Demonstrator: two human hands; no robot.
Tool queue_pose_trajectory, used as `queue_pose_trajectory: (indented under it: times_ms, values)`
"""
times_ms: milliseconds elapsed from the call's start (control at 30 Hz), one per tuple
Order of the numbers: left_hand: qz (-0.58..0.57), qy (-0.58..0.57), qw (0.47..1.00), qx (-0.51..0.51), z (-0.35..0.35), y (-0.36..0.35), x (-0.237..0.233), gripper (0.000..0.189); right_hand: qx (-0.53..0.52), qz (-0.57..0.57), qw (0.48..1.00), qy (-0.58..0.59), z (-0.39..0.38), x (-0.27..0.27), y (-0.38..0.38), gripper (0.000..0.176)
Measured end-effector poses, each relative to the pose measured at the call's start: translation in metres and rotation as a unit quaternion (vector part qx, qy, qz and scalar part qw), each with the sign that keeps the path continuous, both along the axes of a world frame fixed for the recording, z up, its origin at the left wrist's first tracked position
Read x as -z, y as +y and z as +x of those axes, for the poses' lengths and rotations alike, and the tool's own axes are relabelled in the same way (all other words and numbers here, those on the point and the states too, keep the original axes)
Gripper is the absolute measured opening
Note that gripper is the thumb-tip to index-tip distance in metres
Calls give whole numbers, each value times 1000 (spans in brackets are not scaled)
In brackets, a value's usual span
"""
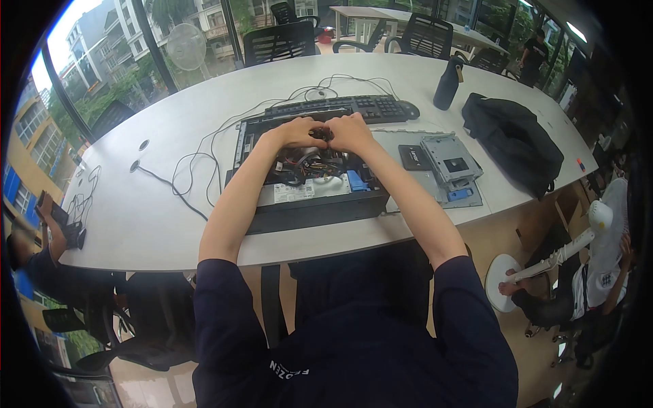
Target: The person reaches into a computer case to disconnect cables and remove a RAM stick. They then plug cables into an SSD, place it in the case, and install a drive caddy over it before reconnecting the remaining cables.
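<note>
An opened desktop computer case (320,216) lies on its side on the table, with bundled cables (306,166) and a silver labelled power supply (294,190) showing inside. My left hand (299,133) and my right hand (348,132) meet over the far part of the case. Curled fingers of both hands press around a small dark part (320,134) between them, mostly hidden and too small to name. Right of the case lies a metal side panel (469,197), bearing a black solid-state drive (414,158) and a metal drive cage (450,162).
Behind the case are a black keyboard (371,107) and a mouse (409,109) with trailing cables. A dark bottle (447,85) and a black bag (510,139) stand farther right. One person sits at the left, another near a white fan (601,216) at the right.
</note>
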State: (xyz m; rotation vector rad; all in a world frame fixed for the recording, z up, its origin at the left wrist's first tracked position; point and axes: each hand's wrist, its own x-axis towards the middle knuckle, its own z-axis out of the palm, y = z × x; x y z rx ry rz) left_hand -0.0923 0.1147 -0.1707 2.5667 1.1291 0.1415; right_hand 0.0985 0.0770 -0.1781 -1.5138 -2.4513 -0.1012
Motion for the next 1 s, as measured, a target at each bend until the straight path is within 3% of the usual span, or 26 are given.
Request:
queue_pose_trajectory:
  times_ms: [200,567,633,767,833,900,1000]
  values:
    - [1,74,995,-62,15,-23,-12,93,-5,-13,1000,0,0,-2,-1,24]
    - [-39,85,995,-42,20,-21,-19,98,-13,-13,1000,13,-1,-7,-9,20]
    - [-44,92,994,-37,21,-20,-20,99,19,59,984,165,-5,-2,-7,14]
    - [-23,65,997,-38,20,-28,-20,99,64,67,945,314,-3,-13,-12,20]
    - [-5,56,998,-18,23,-31,-24,98,78,72,929,355,-2,-14,-9,21]
    - [-122,24,992,-17,25,-32,-30,97,93,78,911,395,-1,-14,-8,22]
    - [-105,9,994,0,26,-35,-31,96,97,70,879,461,2,-14,-5,21]
